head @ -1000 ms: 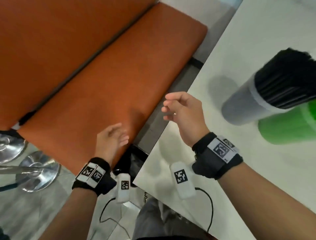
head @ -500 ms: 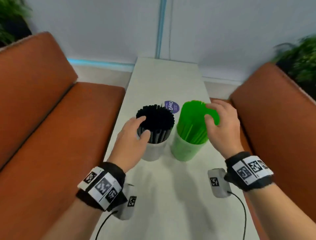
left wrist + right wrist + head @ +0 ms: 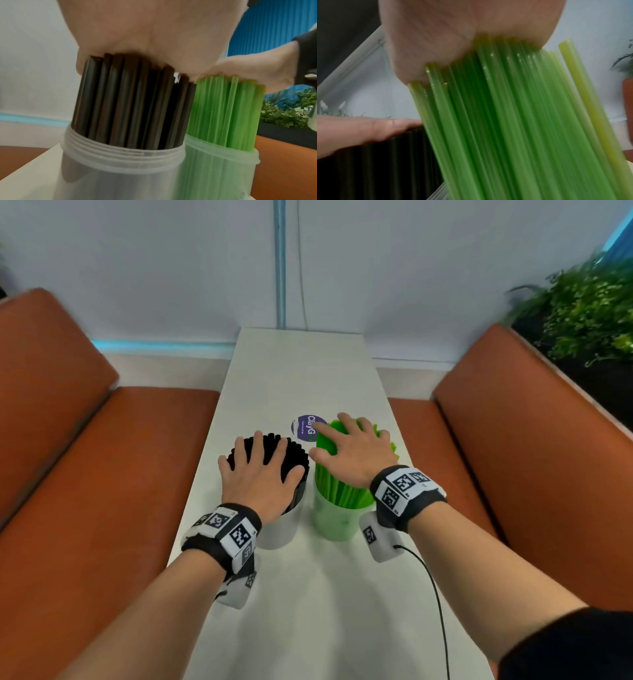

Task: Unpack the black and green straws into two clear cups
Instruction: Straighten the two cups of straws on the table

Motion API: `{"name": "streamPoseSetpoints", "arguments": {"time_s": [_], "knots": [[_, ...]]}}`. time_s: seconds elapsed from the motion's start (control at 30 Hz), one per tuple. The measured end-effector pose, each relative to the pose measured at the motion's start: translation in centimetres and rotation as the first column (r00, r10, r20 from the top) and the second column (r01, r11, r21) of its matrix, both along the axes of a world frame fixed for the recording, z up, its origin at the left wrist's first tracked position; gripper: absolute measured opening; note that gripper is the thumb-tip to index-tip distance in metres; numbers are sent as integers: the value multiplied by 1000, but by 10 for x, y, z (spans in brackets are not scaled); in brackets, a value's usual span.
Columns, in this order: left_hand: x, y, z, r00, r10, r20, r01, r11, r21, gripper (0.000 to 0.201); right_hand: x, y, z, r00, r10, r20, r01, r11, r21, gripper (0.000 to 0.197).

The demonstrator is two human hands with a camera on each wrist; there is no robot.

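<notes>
Two clear cups stand side by side on the white table. The left cup holds a dense bunch of black straws. The right cup holds green straws. My left hand lies flat on the tops of the black straws, fingers straight and spread. My right hand lies flat on the tops of the green straws, which lean slightly. In the wrist views each palm presses on the straw tips.
A round purple sticker is on the table just behind the cups. Orange bench seats flank the narrow table on both sides. A green plant sits at the back right. A white wall is at the table's far end.
A second ago my view pointed down at the left bench with both hands in the air. Both hands have since moved onto the straw tops and flattened there.
</notes>
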State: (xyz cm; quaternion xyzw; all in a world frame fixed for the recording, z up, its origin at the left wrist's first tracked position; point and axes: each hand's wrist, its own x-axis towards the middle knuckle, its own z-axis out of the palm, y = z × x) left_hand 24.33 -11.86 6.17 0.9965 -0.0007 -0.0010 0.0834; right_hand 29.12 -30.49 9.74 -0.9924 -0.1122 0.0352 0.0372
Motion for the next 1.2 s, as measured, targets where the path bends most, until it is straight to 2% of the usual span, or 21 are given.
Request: {"name": "streamPoseSetpoints", "arguments": {"time_s": [0.13, 0.17, 0.2, 0.27, 0.3, 0.33, 0.4, 0.43, 0.53, 0.6, 0.63, 0.7, 0.77, 0.83, 0.93, 1.03, 1.1, 1.2], "knots": [[-5, -4, 10, 998, 10, -54, -13, 998, -54, 62, -21, -16, -6, 999, -15, 39, 14, 999, 46, 60], [-9, -9, 14, 1000, 11, -6, -12, 997, -79, 61, -27, -22, -7, 999, -14, 41, 12, 999, 51, 60], [-17, -16, 18, 995, -8, 99, 18, 995, -102, 60, -33, -28, -8, 999, -5, 41, 3, 999, 53, 60], [-32, -34, 18, 933, -95, 348, 178, 960, -216, 59, -41, -39, -5, 999, 32, 41, -34, 998, 50, 62], [-40, -44, 16, 899, -133, 417, 286, 900, -329, 60, -46, -45, -3, 998, 51, 38, -53, 997, 53, 64], [-46, -55, 13, 894, -161, 418, 360, 813, -458, 61, -49, -52, -1, 997, 68, 38, -70, 996, 61, 65], [-56, -72, 3, 932, -201, 301, 356, 665, -657, 70, -58, -67, 2, 995, 87, 51, -91, 993, 77, 66], [-57, -78, -5, 954, -210, 215, 300, 627, -719, 77, -63, -74, 2, 994, 82, 73, -88, 992, 85, 66], [-53, -89, -37, 960, -260, -106, 81, 618, -782, 120, -73, -89, 3, 988, -31, 154, 13, 993, 118, 70], [-49, -94, -52, 932, -302, -201, 24, 605, -796, 139, -75, -91, 1, 989, -85, 118, 73, 992, 108, 75], [-47, -98, -56, 923, -323, -208, 18, 575, -818, 141, -74, -90, 0, 991, -89, 98, 79, 992, 94, 77], [-46, -108, -62, 924, -345, -163, 30, 493, -870, 130, -70, -86, -2, 995, -69, 71, 63, 994, 84, 77], [-44, -118, -67, 945, -298, -136, 14, 450, -893, 118, -61, -78, -2, 998, -49, 38, 46, 995, 86, 76], [-41, -124, -72, 965, -228, -128, -21, 421, -907, 114, -52, -67, 0, 999, -39, 9, 38, 997, 72, 74], [-38, -127, -78, 978, -172, -118, -31, 438, -898, 111, -54, -57, -4, 999, -19, 42, 17, 998, 54, 71], [-39, -125, -78, 981, -159, -112, -22, 485, -874, 107, -65, -75, -6, 993, 3, 122, -9, 998, 56, 68], [-38, -125, -78, 979, -167, -115, -24, 467, -884, 109, -60, -87, -2, 994, -38, 99, 34, 998, 44, 69], [-36, -124, -78, 979, -160, -127, -39, 465, -884, 110, -52, -69, -3, 996, -53, 75, 51, 998, 28, 72]]}}
